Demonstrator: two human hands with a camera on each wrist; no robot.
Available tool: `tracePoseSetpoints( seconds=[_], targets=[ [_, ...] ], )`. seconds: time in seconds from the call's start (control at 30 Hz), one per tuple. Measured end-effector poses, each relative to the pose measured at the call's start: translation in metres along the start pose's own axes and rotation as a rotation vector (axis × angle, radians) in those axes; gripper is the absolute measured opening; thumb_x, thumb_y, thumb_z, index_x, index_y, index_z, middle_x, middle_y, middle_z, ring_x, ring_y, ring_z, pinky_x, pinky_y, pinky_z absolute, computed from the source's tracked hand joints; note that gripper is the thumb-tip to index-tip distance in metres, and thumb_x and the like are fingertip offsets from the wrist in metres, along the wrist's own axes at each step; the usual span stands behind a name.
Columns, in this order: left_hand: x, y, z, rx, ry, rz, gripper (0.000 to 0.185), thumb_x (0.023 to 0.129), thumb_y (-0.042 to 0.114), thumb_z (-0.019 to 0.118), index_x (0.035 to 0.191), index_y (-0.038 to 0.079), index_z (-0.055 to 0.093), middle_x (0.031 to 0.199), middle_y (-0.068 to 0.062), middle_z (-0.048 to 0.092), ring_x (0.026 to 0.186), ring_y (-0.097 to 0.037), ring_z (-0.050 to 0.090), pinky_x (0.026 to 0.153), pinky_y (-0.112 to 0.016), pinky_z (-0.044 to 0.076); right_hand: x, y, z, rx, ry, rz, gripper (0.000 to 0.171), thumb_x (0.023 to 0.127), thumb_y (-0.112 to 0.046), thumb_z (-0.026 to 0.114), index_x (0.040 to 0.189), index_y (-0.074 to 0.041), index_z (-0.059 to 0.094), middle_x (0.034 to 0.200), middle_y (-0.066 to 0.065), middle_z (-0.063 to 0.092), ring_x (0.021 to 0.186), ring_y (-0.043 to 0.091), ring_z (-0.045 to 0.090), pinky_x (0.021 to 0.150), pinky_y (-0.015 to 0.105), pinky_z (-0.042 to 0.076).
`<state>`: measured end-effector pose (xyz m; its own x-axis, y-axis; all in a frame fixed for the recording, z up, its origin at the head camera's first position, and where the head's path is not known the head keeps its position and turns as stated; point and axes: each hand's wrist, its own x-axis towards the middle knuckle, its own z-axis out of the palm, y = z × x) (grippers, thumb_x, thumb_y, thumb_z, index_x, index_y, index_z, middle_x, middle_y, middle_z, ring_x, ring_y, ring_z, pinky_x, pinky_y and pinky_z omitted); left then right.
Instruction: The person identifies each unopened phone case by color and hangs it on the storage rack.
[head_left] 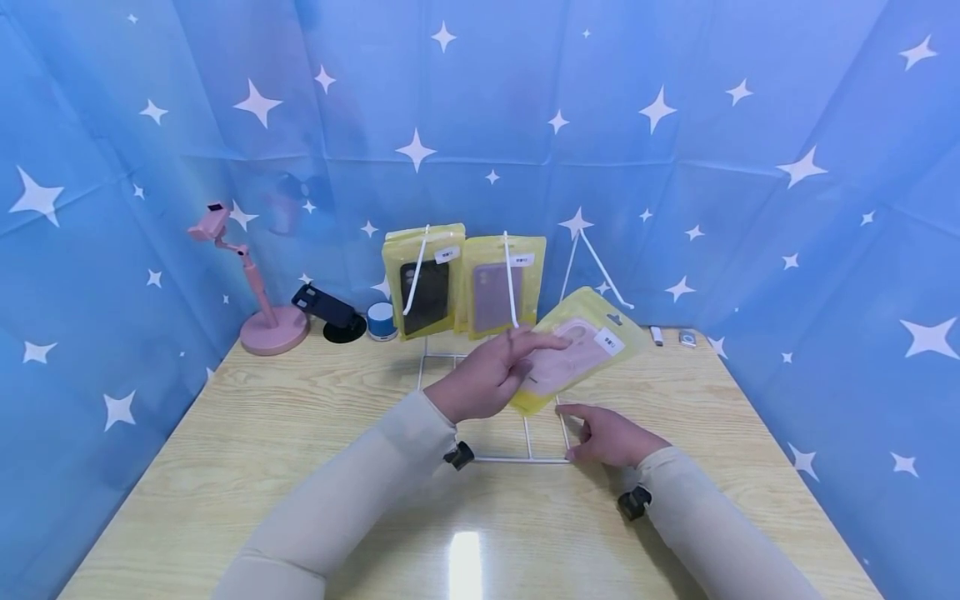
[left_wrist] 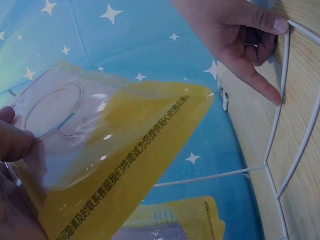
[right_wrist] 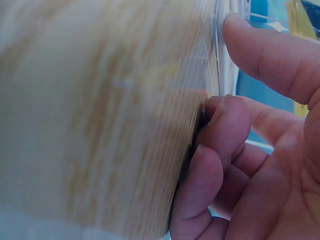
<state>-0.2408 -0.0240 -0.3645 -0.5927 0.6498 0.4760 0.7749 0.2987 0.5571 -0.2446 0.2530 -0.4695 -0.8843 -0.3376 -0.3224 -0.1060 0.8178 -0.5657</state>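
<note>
My left hand [head_left: 491,375] holds a yellow packet [head_left: 581,350] with a pale pink phone case inside, tilted above the white wire rack [head_left: 495,458]. From the left wrist view the packet [left_wrist: 110,150] fills the middle, with my left fingers [left_wrist: 15,142] on its clear window. Beside the rack's front right corner, my right hand [head_left: 607,437] rests on the table. Its thumb and forefinger touch the base wire [left_wrist: 277,130] and the other fingers are curled under. Close up, the right hand [right_wrist: 235,90] lies against the wood with the forefinger [right_wrist: 270,55] on the wire.
Two more yellow packets [head_left: 423,283] [head_left: 498,283] hang on the rack's back. A pink phone stand [head_left: 258,308], a black holder [head_left: 330,308] and a small blue speaker [head_left: 381,321] stand back left. Two small items [head_left: 656,335] lie back right. Starred blue cloth walls in the wooden table [head_left: 262,433].
</note>
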Motion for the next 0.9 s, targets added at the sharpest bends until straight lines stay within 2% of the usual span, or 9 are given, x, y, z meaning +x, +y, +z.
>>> tracePoseSetpoints(
  seconds=[0.13, 0.37, 0.57, 0.7, 0.9],
  targets=[
    [0.003, 0.002, -0.001, 0.008, 0.008, 0.035, 0.047, 0.108, 0.002, 0.047, 0.149, 0.022, 0.056, 0.145, -0.009, 0.059, 0.120, -0.022, 0.059, 0.094, -0.028, 0.054, 0.000, 0.000, 0.001, -0.003, -0.003, -0.018, 0.078, 0.087, -0.021, 0.087, 0.157, -0.020, 0.052, 0.087, 0.004, 0.060, 0.076, 0.020, 0.056, 0.068, 0.035, 0.047],
    [0.004, 0.005, -0.003, 0.024, 0.008, 0.049, 0.048, 0.107, 0.001, 0.046, 0.149, 0.023, 0.056, 0.142, -0.009, 0.060, 0.123, -0.022, 0.059, 0.098, -0.030, 0.054, 0.000, 0.000, 0.000, -0.019, -0.001, -0.016, 0.078, 0.087, -0.021, 0.087, 0.157, -0.021, 0.052, 0.088, 0.004, 0.061, 0.076, 0.020, 0.056, 0.068, 0.035, 0.048],
    [0.005, 0.006, -0.002, 0.040, 0.031, 0.102, 0.049, 0.107, 0.000, 0.046, 0.149, 0.023, 0.055, 0.126, -0.009, 0.061, 0.107, -0.020, 0.060, 0.088, -0.026, 0.053, 0.000, -0.001, -0.001, -0.027, -0.002, -0.031, 0.079, 0.087, -0.021, 0.088, 0.157, -0.020, 0.051, 0.087, 0.003, 0.060, 0.075, 0.019, 0.055, 0.068, 0.034, 0.047],
    [0.007, 0.006, -0.001, 0.036, 0.045, 0.114, 0.048, 0.107, -0.001, 0.046, 0.148, 0.022, 0.054, 0.118, -0.008, 0.060, 0.096, -0.018, 0.058, 0.081, -0.023, 0.051, 0.000, 0.000, 0.000, -0.028, -0.004, -0.048, 0.078, 0.088, -0.021, 0.087, 0.157, -0.019, 0.051, 0.085, 0.003, 0.060, 0.073, 0.019, 0.055, 0.067, 0.034, 0.047],
    [0.011, 0.006, 0.000, 0.019, 0.040, 0.100, 0.051, 0.105, -0.003, 0.047, 0.149, 0.021, 0.054, 0.119, -0.009, 0.060, 0.097, -0.018, 0.059, 0.081, -0.021, 0.051, 0.001, 0.002, 0.000, -0.029, 0.001, -0.055, 0.078, 0.087, -0.020, 0.087, 0.157, -0.018, 0.052, 0.084, 0.002, 0.061, 0.073, 0.018, 0.056, 0.068, 0.034, 0.047]
  ],
)
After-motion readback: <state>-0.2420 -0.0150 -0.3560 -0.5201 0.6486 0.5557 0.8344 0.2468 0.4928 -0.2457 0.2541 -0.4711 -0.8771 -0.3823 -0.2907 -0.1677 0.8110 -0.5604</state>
